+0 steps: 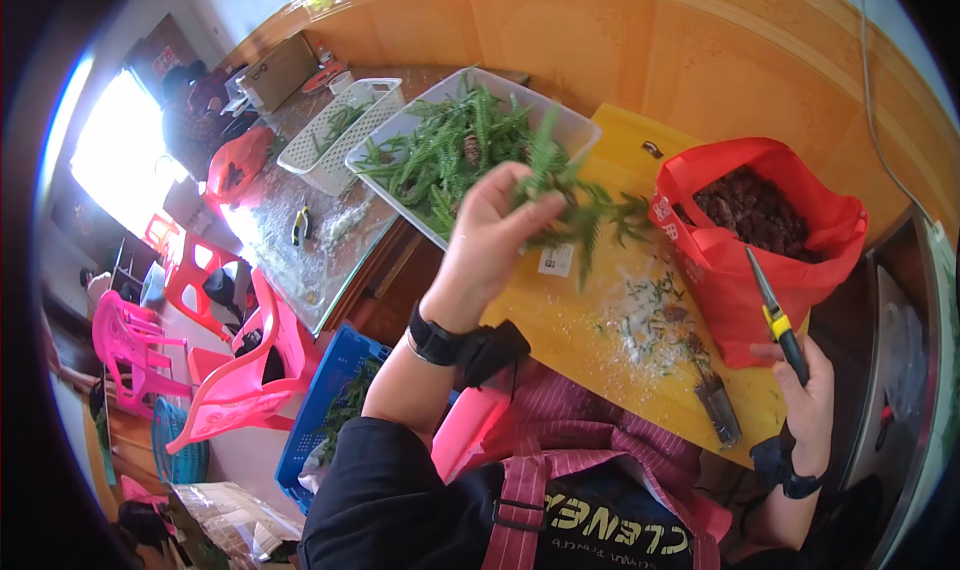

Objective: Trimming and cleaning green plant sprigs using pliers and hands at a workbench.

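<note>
My left hand [497,215] is closed around a green artificial pine sprig [594,213], raised over the yellow table [555,335]. Just behind it stands a translucent tub [388,192] heaped with green sprigs [430,165] and a pine cone [472,150]. On the right, my right hand [812,395] grips long-nose pliers [776,315] with black and yellow handles, jaws pointing up and away. The pliers are beside a red bag [735,315] full of brown pine cones [752,210]. White flakes [640,330], green bits and a dark stick-like bundle [717,410] lie on the table.
A white basket [318,170] holds a few sprigs on the glass-topped table at left, near another pair of pliers [301,225]. A blue crate [312,435] is on my left, by pink chairs [255,370]. A person [190,105] is near the window.
</note>
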The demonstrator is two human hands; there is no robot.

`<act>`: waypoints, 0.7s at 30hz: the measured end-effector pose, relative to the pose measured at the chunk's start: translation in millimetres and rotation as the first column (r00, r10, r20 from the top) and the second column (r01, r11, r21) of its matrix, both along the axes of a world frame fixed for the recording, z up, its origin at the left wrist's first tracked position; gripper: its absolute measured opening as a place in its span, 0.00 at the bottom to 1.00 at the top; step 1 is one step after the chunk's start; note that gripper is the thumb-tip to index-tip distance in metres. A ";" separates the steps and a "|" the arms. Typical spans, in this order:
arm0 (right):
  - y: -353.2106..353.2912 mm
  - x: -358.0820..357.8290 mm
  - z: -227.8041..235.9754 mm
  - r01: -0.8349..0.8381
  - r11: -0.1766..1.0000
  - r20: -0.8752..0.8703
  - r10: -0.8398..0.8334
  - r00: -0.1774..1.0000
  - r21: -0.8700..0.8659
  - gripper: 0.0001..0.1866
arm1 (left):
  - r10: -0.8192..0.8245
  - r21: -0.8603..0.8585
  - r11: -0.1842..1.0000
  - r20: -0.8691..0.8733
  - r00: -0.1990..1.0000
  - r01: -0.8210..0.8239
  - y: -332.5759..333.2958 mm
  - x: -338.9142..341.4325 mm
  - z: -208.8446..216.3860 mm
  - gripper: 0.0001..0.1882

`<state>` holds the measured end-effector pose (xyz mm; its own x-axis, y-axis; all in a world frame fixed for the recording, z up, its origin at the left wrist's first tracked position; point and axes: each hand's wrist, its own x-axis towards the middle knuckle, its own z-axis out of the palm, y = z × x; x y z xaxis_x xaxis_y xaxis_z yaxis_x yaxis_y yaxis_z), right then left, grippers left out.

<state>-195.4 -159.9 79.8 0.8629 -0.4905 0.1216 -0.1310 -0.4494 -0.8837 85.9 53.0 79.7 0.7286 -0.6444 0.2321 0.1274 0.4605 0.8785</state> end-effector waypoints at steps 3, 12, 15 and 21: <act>-5.7 -6.7 -3.1 0.023 0.999 0.065 -0.024 0.998 0.026 0.22 | 0.395 -0.101 0.918 0.187 0.899 -0.383 17.6 26.4 9.4 0.08; -13.5 -21.3 -6.2 0.027 0.995 0.040 -0.031 0.999 0.099 0.16 | 0.819 -0.404 0.407 0.558 0.132 -0.819 88.7 106.1 43.2 0.09; -15.3 -24.0 -6.9 0.017 0.996 0.033 -0.020 0.999 0.091 0.16 | 0.755 -0.349 0.192 0.650 -0.090 -0.917 99.1 128.6 39.2 0.12; -17.5 -34.4 -3.9 0.059 0.997 0.070 -0.063 0.996 0.056 0.16 | 0.026 0.177 0.276 0.981 0.192 -0.945 93.6 172.0 -10.7 0.25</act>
<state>-229.8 -177.4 75.9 0.8213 -0.5494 0.1537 -0.0924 -0.3939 -0.9145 257.9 146.6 69.0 0.6864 -0.3824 0.6186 -0.6447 -0.7135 0.2743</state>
